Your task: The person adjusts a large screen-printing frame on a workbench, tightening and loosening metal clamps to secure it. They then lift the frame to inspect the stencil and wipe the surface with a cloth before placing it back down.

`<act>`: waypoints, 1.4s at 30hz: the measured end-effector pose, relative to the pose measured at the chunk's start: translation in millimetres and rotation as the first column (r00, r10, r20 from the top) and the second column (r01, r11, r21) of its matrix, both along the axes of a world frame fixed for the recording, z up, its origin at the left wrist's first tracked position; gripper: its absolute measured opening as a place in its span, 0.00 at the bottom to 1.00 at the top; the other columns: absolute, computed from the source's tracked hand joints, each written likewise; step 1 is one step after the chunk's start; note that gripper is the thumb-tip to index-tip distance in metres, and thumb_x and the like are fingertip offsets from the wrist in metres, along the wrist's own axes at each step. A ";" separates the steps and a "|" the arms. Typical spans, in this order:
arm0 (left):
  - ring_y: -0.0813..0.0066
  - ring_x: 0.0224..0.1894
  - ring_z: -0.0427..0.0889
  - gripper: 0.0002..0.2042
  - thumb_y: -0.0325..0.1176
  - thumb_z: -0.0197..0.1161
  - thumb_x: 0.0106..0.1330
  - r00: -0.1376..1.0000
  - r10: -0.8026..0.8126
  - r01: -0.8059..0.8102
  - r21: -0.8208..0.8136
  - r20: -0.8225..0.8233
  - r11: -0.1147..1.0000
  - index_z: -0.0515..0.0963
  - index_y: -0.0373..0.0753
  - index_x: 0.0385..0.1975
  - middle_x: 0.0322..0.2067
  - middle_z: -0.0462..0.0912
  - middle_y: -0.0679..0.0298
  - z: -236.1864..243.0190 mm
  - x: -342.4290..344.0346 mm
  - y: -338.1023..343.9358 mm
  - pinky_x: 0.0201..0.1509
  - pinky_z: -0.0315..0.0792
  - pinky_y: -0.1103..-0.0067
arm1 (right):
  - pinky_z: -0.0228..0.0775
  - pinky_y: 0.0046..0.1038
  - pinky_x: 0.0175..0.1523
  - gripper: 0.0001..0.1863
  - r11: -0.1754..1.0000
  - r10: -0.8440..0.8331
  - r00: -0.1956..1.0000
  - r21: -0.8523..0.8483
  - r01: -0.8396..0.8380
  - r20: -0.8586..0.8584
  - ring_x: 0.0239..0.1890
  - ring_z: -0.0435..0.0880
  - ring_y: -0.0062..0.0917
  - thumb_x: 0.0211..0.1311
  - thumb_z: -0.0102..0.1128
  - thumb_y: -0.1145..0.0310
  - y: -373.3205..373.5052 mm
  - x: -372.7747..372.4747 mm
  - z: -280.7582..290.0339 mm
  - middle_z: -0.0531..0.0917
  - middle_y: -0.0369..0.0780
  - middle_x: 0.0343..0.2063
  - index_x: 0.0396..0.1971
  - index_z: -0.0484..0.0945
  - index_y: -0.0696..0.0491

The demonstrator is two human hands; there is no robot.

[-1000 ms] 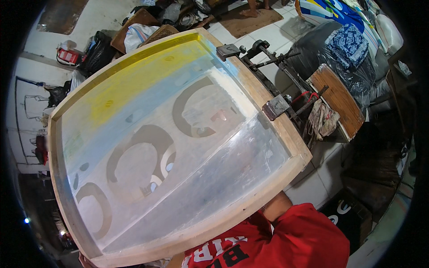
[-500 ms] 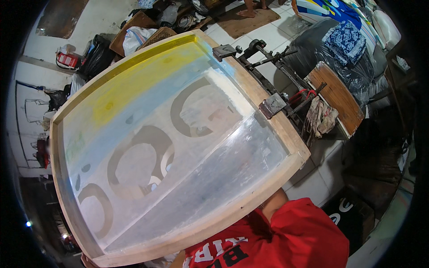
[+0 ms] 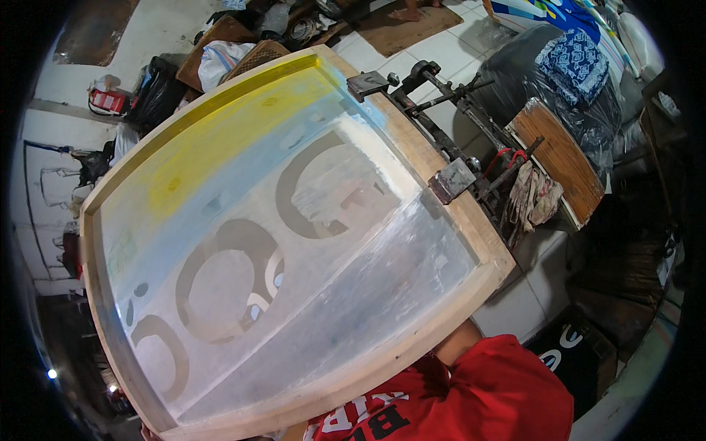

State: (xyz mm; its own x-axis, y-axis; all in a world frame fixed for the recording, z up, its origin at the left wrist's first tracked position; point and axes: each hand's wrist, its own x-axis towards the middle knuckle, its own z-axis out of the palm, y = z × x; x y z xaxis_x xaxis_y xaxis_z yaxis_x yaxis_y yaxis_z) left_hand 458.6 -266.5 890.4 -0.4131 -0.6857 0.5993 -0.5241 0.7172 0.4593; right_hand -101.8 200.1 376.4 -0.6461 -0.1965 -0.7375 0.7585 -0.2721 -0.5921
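A large wooden-framed printing screen (image 3: 346,323) fills the middle, tilted up toward me. Its mesh carries yellow and blue tints and grey ring-shaped stencil marks. Two dark metal clamp jaws grip its right rail, the upper clamp (image 3: 367,86) near the far corner and the lower clamp (image 3: 451,181) further down. Only a sliver of my left hand (image 3: 148,434) shows at the near left corner of the frame; its fingers are hidden. My right forearm (image 3: 457,342), in a red sleeve, passes under the near rail, so the frame hides that hand.
Right of the clamps are a wooden board (image 3: 557,162), a crumpled rag (image 3: 532,195) and a large black plastic-wrapped bundle (image 3: 507,84) with a blue patterned cloth (image 3: 575,67). Bags and boxes line the far wall. Another person's foot (image 3: 407,14) is on a brown mat (image 3: 397,31).
The screen's near and left sides sit slightly lower in the picture, and the view has shifted a little. My right arm stays under the near rail.
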 end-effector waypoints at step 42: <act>0.51 0.70 0.65 0.32 0.47 0.55 0.69 -0.309 -0.456 0.936 -0.353 -0.834 0.011 0.61 0.40 0.71 0.70 0.62 0.49 163.0 -173.3 65.7 0.72 0.60 0.52 | 0.71 0.34 0.59 0.49 0.838 0.542 -0.538 0.368 0.403 -0.645 0.53 0.79 0.33 0.47 0.80 0.60 -2.4 196.8 576.9 0.79 0.46 0.52 0.69 0.64 0.55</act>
